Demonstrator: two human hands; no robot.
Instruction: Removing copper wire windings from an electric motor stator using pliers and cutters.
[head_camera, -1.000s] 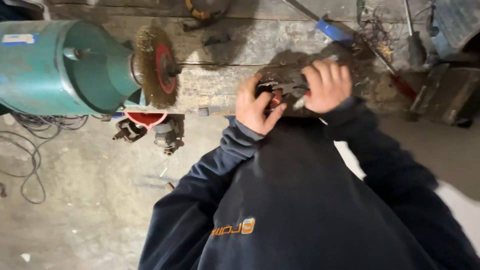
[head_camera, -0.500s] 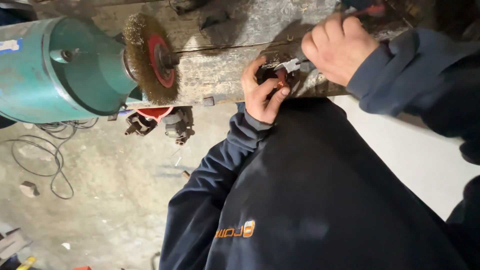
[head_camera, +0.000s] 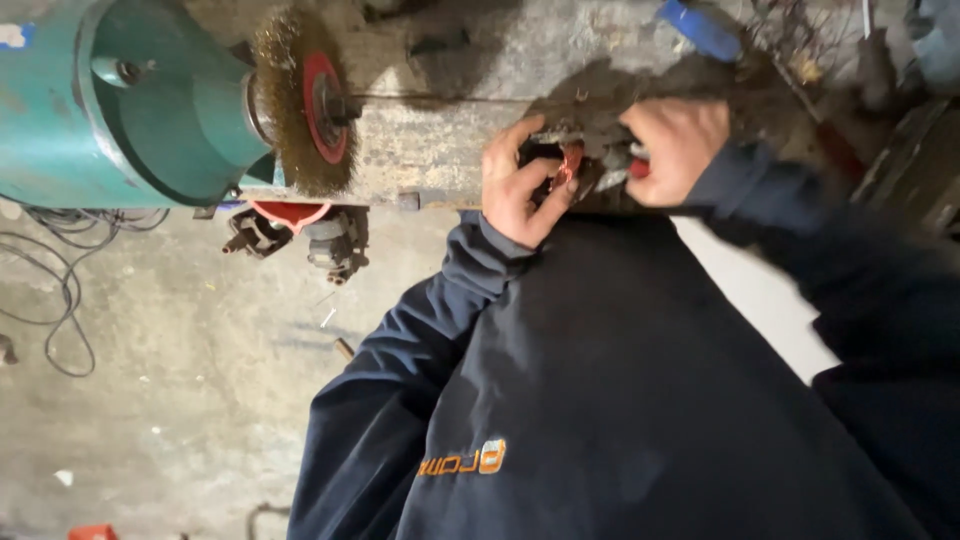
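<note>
A small dark metal part with a red ring-shaped piece (head_camera: 570, 163) sits between the two hands at the near edge of the worn, grimy wooden surface (head_camera: 440, 150). The part looks greasy and dull grey-black, with the red ring standing out on its left side and a paler metal bit showing just below; its exact shape is hard to make out because the hands cover most of it and the picture is a little blurred there.

The left hand (head_camera: 518, 185) grips the part from the left, its fingers (head_camera: 545, 175) curled around the red ring and pressed against it. The right hand (head_camera: 675, 145) comes in from the right, its fingers closed on the other end of the same part, where a small red spot and some pale metal show under the palm. Both sleeves are dark navy, as is the sweatshirt with an orange printed mark (head_camera: 462, 460) that fills the lower half of the view.

To the left on the surface stands a teal-green bench motor housing (head_camera: 130, 110) carrying a round brass-coloured wire brush wheel with a red hub (head_camera: 305, 100), well apart from the hands. A blue-handled tool (head_camera: 700, 28) lies at the far side of the surface. Below the motor, dark cables (head_camera: 50, 300) lie on the concrete floor (head_camera: 180, 400).
</note>
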